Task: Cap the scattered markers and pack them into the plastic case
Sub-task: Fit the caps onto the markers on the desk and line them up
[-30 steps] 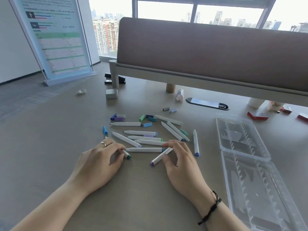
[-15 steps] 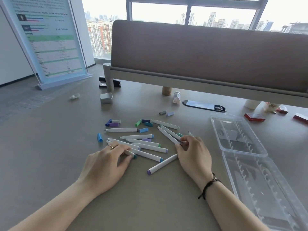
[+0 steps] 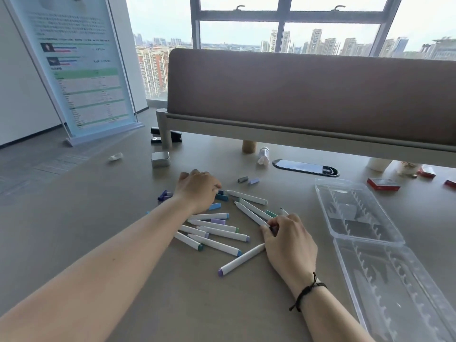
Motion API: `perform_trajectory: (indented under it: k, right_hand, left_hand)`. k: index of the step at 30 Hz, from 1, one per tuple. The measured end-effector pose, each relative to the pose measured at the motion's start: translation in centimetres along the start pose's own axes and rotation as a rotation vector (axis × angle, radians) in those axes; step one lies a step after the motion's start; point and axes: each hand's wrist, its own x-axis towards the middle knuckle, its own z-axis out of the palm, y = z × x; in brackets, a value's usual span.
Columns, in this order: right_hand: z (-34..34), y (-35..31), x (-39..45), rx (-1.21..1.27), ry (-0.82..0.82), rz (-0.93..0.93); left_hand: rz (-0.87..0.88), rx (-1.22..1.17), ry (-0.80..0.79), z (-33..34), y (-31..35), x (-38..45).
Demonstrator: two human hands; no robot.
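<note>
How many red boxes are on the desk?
3 red boxes: one just beyond the plastic case, one under the divider, one cut off at the right edge. Others may be hidden.

The markers [image 3: 222,233] have white barrels with ends in purple, blue, teal and green. Loose caps lie in grey [image 3: 242,179], pale lilac [image 3: 253,181], light blue [image 3: 215,206] and dark navy [image 3: 162,195]. The case [image 3: 357,218] is clear plastic. The desk [image 3: 74,230] is a plain grey-beige, the divider [image 3: 308,95] brownish. A black cord bracelet [image 3: 306,291] circles one wrist. Small boxes [image 3: 383,184] are red.
</note>
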Motion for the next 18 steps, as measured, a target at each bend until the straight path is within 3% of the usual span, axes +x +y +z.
perform_trajectory:
  k: [13,18]
  right_hand:
    - [-0.2,0.3,0.2,0.054,-0.006,-0.017]
    - [-0.4,0.6,0.1,0.089,-0.028,-0.004]
  left_hand:
    - [0.043,-0.010,-0.050,-0.3,1.0,0.6]
    - [0.079,-0.108,0.086,-0.5,0.6,-1.2]
